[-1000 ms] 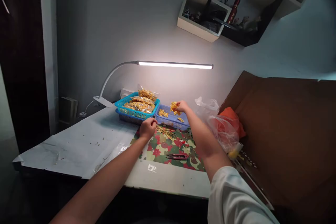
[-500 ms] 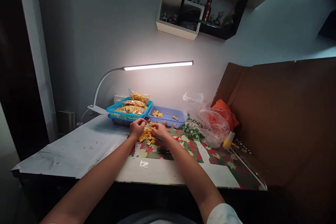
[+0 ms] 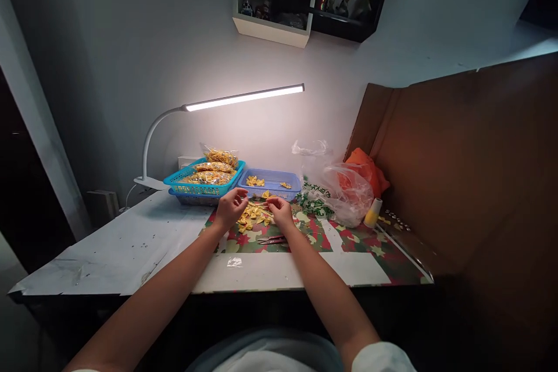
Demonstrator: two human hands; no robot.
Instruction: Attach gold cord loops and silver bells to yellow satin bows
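My left hand (image 3: 232, 209) is closed in a pinch over the patterned mat; what it holds, if anything, is too small to make out. Facing it, my right hand (image 3: 281, 212) pinches a small yellow bow (image 3: 265, 194) at its fingertips. Between and under the hands run thin gold sticks (image 3: 258, 204), partly covered. Several loose yellow bows (image 3: 249, 222) lie in a pile on the mat just below my fingers. Thread snips (image 3: 272, 240) rest near my right wrist, which hides part of them.
Behind the hands stands a purple basket (image 3: 290, 176) with some bows inside. To its left, a turquoise basket (image 3: 172, 180) holds bagged yellow pieces. A lamp (image 3: 244, 97) reaches overhead. Plastic bags (image 3: 355, 195), a yellow-and-white bottle (image 3: 373, 213) and cardboard (image 3: 440, 145) are on the right.
My right hand came down from the purple basket with a cluster of bows, which now lie on the mat. Both hands then met above the pile and have since parted slightly. The view shifted too.
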